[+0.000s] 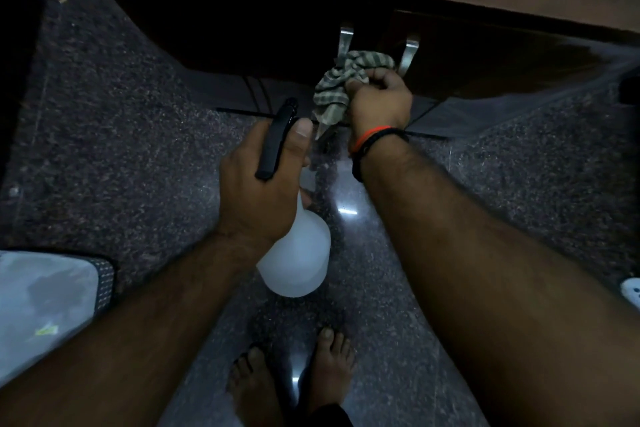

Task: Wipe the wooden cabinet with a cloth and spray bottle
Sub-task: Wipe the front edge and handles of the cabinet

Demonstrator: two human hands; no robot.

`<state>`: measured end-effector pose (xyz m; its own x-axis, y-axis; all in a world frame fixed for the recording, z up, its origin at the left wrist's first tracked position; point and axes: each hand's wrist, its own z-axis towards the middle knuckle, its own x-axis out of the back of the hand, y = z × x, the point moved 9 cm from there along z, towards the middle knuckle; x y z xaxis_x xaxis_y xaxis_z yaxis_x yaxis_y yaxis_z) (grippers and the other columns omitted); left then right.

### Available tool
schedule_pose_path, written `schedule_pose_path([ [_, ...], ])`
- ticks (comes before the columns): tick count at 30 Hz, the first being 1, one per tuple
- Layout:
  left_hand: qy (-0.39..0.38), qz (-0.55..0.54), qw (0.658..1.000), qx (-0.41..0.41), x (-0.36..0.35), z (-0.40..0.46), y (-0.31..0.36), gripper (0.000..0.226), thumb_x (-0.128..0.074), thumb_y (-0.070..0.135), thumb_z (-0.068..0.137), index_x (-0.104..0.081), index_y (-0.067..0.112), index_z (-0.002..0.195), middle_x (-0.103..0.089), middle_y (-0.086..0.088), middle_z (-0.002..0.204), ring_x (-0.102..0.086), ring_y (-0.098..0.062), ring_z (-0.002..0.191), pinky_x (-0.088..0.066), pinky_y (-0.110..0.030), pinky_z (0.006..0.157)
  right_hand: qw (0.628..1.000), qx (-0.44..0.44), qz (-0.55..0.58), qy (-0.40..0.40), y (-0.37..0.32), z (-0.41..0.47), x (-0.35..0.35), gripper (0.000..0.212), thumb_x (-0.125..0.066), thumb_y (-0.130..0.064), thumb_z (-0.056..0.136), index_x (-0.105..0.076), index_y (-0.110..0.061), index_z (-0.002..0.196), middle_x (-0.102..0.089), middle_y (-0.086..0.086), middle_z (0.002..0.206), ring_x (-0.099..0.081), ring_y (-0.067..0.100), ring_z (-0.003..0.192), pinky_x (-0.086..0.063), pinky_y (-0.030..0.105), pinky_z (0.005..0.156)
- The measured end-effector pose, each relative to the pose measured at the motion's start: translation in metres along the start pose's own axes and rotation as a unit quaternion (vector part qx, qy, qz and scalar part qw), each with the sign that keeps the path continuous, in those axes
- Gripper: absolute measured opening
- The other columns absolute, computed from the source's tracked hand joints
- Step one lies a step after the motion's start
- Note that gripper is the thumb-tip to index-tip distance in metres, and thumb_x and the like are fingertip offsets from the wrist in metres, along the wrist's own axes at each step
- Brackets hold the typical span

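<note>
We are seeing the left hand [258, 191] wrapping its fingers around the spray bottle [294, 253] while the right hand [379, 97] is clenching the striped cloth [337, 87] against the wooden cabinet [242, 31] front between two metal handles [346, 40].

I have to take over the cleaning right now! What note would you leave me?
Left hand: gripping the spray bottle, nozzle toward the cabinet.
Right hand: clutching the striped cloth, bunched against the cabinet front between two metal handles.
Done: hard to tell in this dim light.
Left: wipe the doors, handles and top.
</note>
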<state>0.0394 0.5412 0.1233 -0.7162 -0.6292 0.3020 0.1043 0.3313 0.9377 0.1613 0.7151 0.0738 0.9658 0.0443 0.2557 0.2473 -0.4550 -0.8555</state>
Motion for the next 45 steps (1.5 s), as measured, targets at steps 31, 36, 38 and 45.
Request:
schedule_pose_path([
  [31, -0.081, -0.027, 0.996, 0.002, -0.079, -0.015, 0.039, 0.069, -0.052, 0.063, 0.089, -0.061, -0.004, 0.093, -0.07, -0.026, 0.077, -0.066, -0.023, 0.042, -0.056, -0.049, 0.047, 0.952, 0.099, 0.101, 0.273, -0.048, 0.026, 0.159, 0.036, -0.068, 0.002, 0.078, -0.057, -0.031, 0.075, -0.072, 0.005, 0.093, -0.069, 0.021, 0.087, -0.06, 0.042, 0.082],
  [36, -0.109, -0.028, 0.994, -0.006, -0.118, -0.021, 0.054, 0.069, -0.052, 0.063, 0.089, -0.06, -0.005, 0.094, -0.067, -0.03, 0.078, -0.066, -0.022, 0.042, -0.056, -0.045, 0.047, 0.939, 0.085, 0.113, 0.314, -0.05, 0.054, 0.219, 0.036, -0.066, 0.005, 0.079, -0.057, -0.029, 0.073, -0.072, 0.005, 0.09, -0.07, 0.022, 0.086, -0.061, 0.041, 0.081],
  [38, -0.113, -0.027, 0.993, -0.008, -0.133, -0.023, 0.059, 0.067, -0.052, 0.063, 0.089, -0.06, -0.003, 0.094, -0.068, -0.029, 0.077, -0.066, -0.022, 0.042, -0.056, -0.044, 0.047, 0.932, 0.084, 0.123, 0.331, -0.052, 0.064, 0.244, 0.036, -0.064, 0.007, 0.078, -0.056, -0.028, 0.072, -0.07, 0.004, 0.085, -0.069, 0.02, 0.082, -0.061, 0.04, 0.081],
  [45, -0.129, -0.03, 0.991, -0.02, -0.168, -0.024, 0.073, 0.069, -0.052, 0.062, 0.09, -0.06, -0.006, 0.093, -0.068, -0.029, 0.076, -0.066, -0.022, 0.042, -0.056, -0.044, 0.048, 0.916, 0.083, 0.152, 0.361, -0.049, 0.089, 0.288, 0.034, -0.065, 0.007, 0.078, -0.056, -0.026, 0.072, -0.071, 0.009, 0.09, -0.065, 0.015, 0.074, -0.057, 0.024, 0.068],
])
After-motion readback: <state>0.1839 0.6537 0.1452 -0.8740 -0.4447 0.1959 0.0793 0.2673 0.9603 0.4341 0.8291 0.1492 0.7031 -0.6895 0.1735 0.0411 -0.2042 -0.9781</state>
